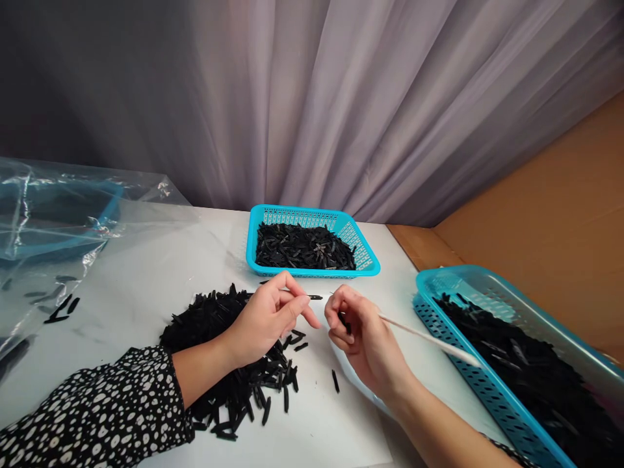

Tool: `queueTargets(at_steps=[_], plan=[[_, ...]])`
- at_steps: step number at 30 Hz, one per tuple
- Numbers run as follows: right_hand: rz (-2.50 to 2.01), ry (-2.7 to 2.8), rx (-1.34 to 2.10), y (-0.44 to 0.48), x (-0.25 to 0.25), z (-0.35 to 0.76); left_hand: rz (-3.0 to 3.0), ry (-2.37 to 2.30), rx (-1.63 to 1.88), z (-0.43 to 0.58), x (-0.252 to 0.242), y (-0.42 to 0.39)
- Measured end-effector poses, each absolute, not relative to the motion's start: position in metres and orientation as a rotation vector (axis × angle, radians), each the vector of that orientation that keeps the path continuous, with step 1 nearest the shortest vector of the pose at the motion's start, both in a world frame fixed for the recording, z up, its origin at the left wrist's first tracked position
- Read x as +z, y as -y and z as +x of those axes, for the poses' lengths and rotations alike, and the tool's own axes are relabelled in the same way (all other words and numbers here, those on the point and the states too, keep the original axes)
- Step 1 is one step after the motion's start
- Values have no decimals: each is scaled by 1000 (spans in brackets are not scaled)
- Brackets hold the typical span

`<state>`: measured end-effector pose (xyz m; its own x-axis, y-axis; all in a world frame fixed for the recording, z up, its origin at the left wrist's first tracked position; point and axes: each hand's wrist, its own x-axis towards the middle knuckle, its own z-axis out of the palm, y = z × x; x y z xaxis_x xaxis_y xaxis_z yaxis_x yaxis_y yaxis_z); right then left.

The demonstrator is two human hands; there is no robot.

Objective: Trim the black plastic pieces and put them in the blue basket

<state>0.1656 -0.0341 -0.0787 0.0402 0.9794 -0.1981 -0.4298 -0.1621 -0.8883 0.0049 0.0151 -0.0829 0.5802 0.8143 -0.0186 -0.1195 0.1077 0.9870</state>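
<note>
Two bare hands work above our desk (160, 260). With our left hand (277, 315) we pinch a slim black piece (316, 298) between thumb and fingers, its end jutting toward our right hand (364, 338). Our right fingers curl around a pale stick (429, 338), which sticks out behind the hand toward the right-hand basket (468, 364); another dark piece (345, 324) sits in that curl. Beneath and beside our left forearm we have a heap of black pieces (209, 325), with one stray piece (335, 381) lying apart. Beyond our hands stands a blue basket (251, 240) partly filled with similar pieces. At our left, clear plastic (141, 185) covers another blue container.
</note>
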Motion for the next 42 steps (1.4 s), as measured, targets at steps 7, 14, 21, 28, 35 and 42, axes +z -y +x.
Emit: queueTargets(at_steps=[7,14,21,28,35,42], plan=[[-1112,788,1465,36,-83,160,1292,-691,746,6,-84,-14],[-1067,747,1469,38,-81,162,1308,-650,744,5,-81,-13],[-966,691,1605,38,-79,166,1290,-541,686,3,-81,-14],[-983,679,1596,38,-81,166,1256,-535,669,4,-82,-16],[-1099,735,1370,38,-79,163,997,-624,660,1,-79,-18],[-1132,783,1246,40,-76,161,813,-659,643,3,-80,-21]])
